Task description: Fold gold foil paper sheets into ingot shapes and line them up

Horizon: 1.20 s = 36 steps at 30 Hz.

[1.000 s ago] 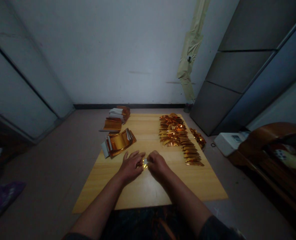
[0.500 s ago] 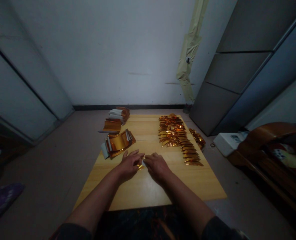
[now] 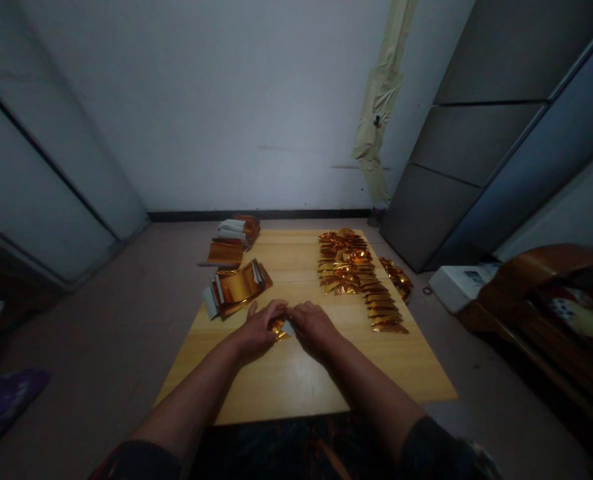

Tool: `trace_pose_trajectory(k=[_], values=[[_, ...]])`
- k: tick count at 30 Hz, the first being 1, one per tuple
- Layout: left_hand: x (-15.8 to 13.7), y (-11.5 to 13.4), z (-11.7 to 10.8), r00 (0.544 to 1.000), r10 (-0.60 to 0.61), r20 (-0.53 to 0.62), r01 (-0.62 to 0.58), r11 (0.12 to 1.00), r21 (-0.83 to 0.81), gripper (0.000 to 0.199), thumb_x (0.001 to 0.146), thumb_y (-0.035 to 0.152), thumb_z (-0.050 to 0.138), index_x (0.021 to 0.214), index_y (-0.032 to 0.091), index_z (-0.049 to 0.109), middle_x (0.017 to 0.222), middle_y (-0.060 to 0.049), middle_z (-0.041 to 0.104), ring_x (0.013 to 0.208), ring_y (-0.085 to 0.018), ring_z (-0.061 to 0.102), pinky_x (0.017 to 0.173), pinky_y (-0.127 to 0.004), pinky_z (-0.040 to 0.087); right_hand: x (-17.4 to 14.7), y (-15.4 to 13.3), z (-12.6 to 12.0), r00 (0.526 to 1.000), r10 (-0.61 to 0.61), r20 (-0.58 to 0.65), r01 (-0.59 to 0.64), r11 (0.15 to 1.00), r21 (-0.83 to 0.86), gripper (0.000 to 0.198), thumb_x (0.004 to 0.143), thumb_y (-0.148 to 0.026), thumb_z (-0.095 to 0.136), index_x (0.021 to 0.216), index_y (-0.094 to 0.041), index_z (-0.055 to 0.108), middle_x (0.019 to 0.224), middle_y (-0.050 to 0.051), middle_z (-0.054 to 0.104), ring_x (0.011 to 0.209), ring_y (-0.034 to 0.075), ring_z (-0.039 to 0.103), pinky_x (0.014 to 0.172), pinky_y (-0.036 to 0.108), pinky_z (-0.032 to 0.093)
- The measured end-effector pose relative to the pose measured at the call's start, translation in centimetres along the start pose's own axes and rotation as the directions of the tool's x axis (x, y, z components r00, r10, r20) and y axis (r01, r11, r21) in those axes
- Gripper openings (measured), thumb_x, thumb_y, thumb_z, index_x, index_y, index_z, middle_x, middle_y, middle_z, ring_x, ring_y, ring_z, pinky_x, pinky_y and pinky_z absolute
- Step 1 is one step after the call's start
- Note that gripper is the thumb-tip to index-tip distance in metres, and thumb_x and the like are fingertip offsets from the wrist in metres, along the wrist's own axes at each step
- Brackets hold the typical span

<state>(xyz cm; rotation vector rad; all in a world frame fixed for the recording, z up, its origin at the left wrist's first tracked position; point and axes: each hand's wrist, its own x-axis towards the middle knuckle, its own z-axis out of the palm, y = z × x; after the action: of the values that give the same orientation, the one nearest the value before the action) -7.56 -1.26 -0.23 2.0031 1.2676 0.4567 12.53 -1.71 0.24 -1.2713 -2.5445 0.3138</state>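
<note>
Gold foil (image 3: 279, 331), with a pale patch at its right side, lies low between the hands over the front half of the table (image 3: 296, 390). The left hand (image 3: 261, 331) is loosely closed on it: thumb and fingers curl round it in an arch, leaving a gap where gold shows. The right hand (image 3: 314, 328) has its fingers bunched at the pale side; its fingertips are hidden, so I cannot tell whether they pinch or only press. The two hands nearly meet above the foil, fingers just beside one another. With so loose an arch on the left, the foil could, I judge, slide or twist if the right fingers pull harder than the left ones hold; uneven pressure might leave a crooked crease, and a sharp tug could tear it. The near stack (image 3: 239, 285) juts past the table's left edge, so a knock from the left arm might tip sheets to the floor. The far stack (image 3: 226, 252) is also at that edge; what bears its outer part I cannot tell. On the right, the folded pieces (image 3: 343, 267) and the row (image 3: 383, 307) lie close together near the opposite edge, where a sweeping right sleeve (image 3: 423, 443) could disarrange them.
</note>
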Motion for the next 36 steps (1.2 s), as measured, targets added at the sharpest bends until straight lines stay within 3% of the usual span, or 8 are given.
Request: trace_pose_trajectory(k=[9, 14, 16, 18, 22, 25, 27, 36], values=[[0.2, -0.3, -0.2, 0.999, 0.016, 0.037, -0.015, 1.000, -0.015, 0.088, 0.072, 0.015, 0.053, 0.151, 0.027, 0.016, 0.143, -0.010, 0.053, 0.143, -0.023, 0.033, 0.114, -0.059, -0.013, 0.2, 0.1, 0.1, 0.999, -0.034, 0.004, 0.034, 0.998, -0.058, 0.032, 0.098, -0.026, 0.046, 0.128, -0.026, 0.055, 0.108, 0.007, 0.063, 0.094, 0.021, 0.049, 0.078, 0.031, 0.034], [0.0, 0.1, 0.3, 1.000, 0.005, -0.019, -0.006, 0.999, -0.039, 0.086, 0.073, 0.012, 0.053, 0.150, 0.032, 0.020, 0.143, -0.006, 0.053, 0.136, -0.023, 0.043, 0.115, -0.059, -0.013, 0.2, -0.1, 0.3, 0.999, -0.048, 0.009, 0.049, 0.992, -0.120, 0.024, 0.097, -0.026, 0.046, 0.115, -0.024, 0.062, 0.105, 0.008, 0.062, 0.093, 0.021, 0.048, 0.076, 0.031, 0.034], [0.0, 0.4, 0.4, 0.998, -0.007, -0.066, 0.007, 1.000, -0.001, 0.082, 0.073, 0.014, 0.056, 0.148, 0.032, 0.027, 0.145, -0.006, 0.051, 0.133, -0.024, 0.047, 0.116, -0.058, -0.007, 0.2, -0.2, 0.3, 0.999, -0.038, 0.012, 0.039, 0.988, -0.149, 0.020, 0.096, -0.027, 0.048, 0.109, -0.023, 0.063, 0.104, 0.007, 0.062, 0.093, 0.022, 0.047, 0.075, 0.031, 0.034], [-0.2, 0.8, 0.3, 0.989, 0.010, -0.149, 0.004, 0.996, 0.094, 0.073, 0.072, 0.016, 0.058, 0.141, 0.030, 0.040, 0.143, -0.006, 0.052, 0.130, -0.025, 0.048, 0.116, -0.055, 0.009, 0.4, -0.2, 0.3, 0.999, -0.045, 0.005, 0.046, 0.985, -0.165, 0.019, 0.095, -0.027, 0.049, 0.107, -0.023, 0.063, 0.108, 0.008, 0.061, 0.096, 0.022, 0.047, 0.076, 0.032, 0.034], [-1.0, 1.9, 0.3, 0.965, 0.058, -0.255, 0.034, 0.939, 0.342, 0.037, 0.076, 0.019, 0.060, 0.112, 0.025, 0.063, 0.112, -0.005, 0.065, 0.107, -0.025, 0.056, 0.093, -0.044, 0.038, 0.7, -0.1, -0.2, 0.991, -0.137, -0.005, 0.135, 0.978, -0.156, 0.019, 0.094, -0.025, 0.049, 0.108, -0.021, 0.061, 0.115, 0.007, 0.060, 0.105, 0.021, 0.046, 0.081, 0.034, 0.032], [-1.8, 2.2, 0.8, 0.965, 0.081, -0.248, 0.043, 0.889, 0.457, 0.014, 0.082, 0.018, 0.055, 0.090, 0.021, 0.066, 0.093, -0.005, 0.065, 0.092, -0.023, 0.056, 0.079, -0.037, 0.039, 0.6, -0.1, -0.5, 0.988, -0.153, 0.021, 0.155, 0.976, -0.154, 0.015, 0.093, -0.023, 0.049, 0.099, -0.019, 0.062, 0.105, 0.008, 0.063, 0.102, 0.021, 0.047, 0.082, 0.035, 0.031], [-2.2, 2.0, 1.2, 0.968, 0.121, -0.222, 0.009, 0.861, 0.509, 0.016, 0.086, 0.015, 0.050, 0.083, 0.020, 0.065, 0.088, -0.006, 0.064, 0.086, -0.021, 0.054, 0.075, -0.034, 0.039, 0.3, -0.2, -0.6, 0.992, -0.122, 0.030, 0.125, 0.978, -0.168, 0.012, 0.091, -0.022, 0.050, 0.095, -0.018, 0.062, 0.099, 0.008, 0.063, 0.098, 0.022, 0.047, 0.081, 0.035, 0.030], [-3.4, 1.3, 1.3, 0.945, 0.276, -0.173, -0.146, 0.832, 0.535, 0.016, 0.086, 0.023, 0.059, 0.101, 0.024, 0.067, 0.102, -0.004, 0.068, 0.096, -0.022, 0.056, 0.083, -0.038, 0.038, -2.5, -0.6, -1.2, 1.000, -0.009, 0.002, 0.010, 0.992, -0.123, 0.009, 0.090, -0.021, 0.056, 0.096, -0.019, 0.063, 0.098, 0.007, 0.060, 0.096, 0.021, 0.045, 0.079, 0.033, 0.030]])
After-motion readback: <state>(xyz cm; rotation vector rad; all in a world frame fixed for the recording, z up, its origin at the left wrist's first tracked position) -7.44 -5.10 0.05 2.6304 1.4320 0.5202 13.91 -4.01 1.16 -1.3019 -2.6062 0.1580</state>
